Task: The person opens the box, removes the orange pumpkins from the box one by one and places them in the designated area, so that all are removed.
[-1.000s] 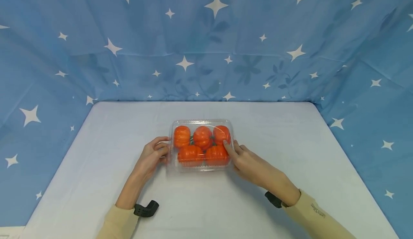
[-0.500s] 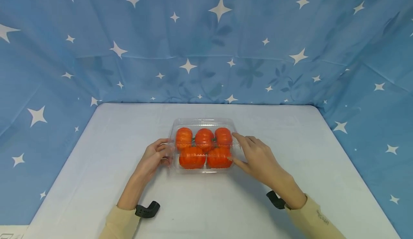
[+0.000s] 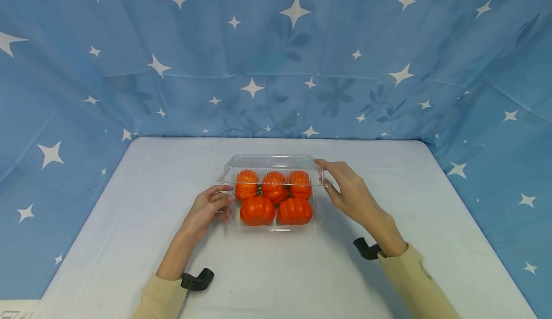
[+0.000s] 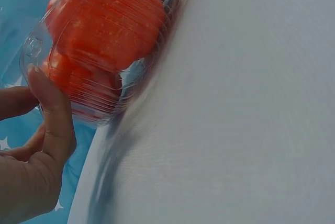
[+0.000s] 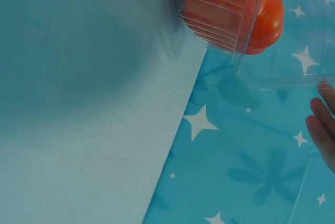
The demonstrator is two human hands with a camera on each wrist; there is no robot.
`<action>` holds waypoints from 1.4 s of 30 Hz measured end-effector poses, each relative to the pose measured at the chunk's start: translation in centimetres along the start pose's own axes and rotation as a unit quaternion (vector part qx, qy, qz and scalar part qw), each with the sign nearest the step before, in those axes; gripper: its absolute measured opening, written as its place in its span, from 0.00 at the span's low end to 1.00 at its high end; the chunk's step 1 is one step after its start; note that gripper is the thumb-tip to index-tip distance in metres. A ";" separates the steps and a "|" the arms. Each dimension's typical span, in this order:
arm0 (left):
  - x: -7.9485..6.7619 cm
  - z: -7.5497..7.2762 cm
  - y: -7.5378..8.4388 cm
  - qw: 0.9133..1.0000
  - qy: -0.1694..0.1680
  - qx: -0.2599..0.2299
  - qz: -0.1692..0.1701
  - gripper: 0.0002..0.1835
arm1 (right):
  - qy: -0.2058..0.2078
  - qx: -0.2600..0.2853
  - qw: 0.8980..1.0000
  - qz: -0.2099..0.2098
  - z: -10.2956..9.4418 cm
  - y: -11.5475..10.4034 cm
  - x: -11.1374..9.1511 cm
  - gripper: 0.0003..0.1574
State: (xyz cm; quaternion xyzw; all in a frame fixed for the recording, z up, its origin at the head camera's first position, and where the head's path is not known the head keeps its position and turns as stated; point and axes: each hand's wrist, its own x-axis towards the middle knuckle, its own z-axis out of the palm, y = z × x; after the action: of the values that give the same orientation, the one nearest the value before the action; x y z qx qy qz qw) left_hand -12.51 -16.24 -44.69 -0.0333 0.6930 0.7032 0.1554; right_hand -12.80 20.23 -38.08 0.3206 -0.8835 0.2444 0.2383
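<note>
A clear plastic clamshell box stands on the table with several ribbed, orange-red, tomato-like fruits in two rows, green bits showing between them. Its clear lid is tilted up, hinged at the far side, with its front edge above the back row. My left hand pinches the box's left rim; in the left wrist view the thumb lies on the rim. With thumb and fingers, my right hand holds the lid's right edge. Only the fingertips of that hand show in the right wrist view.
The box stands near the middle of a white-covered table. A blue curtain with white stars hangs behind the table and along both sides. Black wrist straps sit by the light-coloured sleeves.
My right hand has moved up and away from me, raising the lid's front edge off the front row. The left hand has stayed at the left rim, and the box's base has stayed in place.
</note>
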 end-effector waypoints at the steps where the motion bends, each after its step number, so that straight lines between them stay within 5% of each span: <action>1: 0.0 0.0 0.0 1.000 0.000 0.000 -0.001 0.23 | 0.007 0.010 1.000 0.001 0.2 0.2 0.1 0.37; 6: 0.1 -0.2 0.0 1.000 -0.005 0.001 -0.004 0.24 | 0.038 0.072 0.997 0.011 1.2 0.9 0.8 0.34; 12: 0.1 -0.4 0.0 1.000 -0.008 0.000 -0.002 0.25 | 0.054 0.152 0.984 0.069 2.4 1.5 0.9 0.36; 20: 0.1 -1.0 0.3 1.000 -0.010 0.004 -0.014 0.25 | 0.093 0.206 0.968 0.106 3.2 2.0 1.7 0.25; 32: 0.1 -1.5 0.2 1.000 -0.028 0.010 -0.008 0.24 | 0.043 0.330 0.930 0.157 3.2 2.7 3.3 0.23; 42: 0.0 -1.6 0.3 1.000 -0.026 0.016 -0.007 0.24 | 0.009 0.355 0.912 0.205 3.2 3.0 3.9 0.23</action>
State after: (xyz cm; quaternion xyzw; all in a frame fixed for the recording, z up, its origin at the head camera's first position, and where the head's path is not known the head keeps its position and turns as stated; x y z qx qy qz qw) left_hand -12.83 -17.83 -44.41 -0.0179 0.6996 0.6916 0.1788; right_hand -18.38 18.64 -39.07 0.1941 -0.7828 0.5880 0.0620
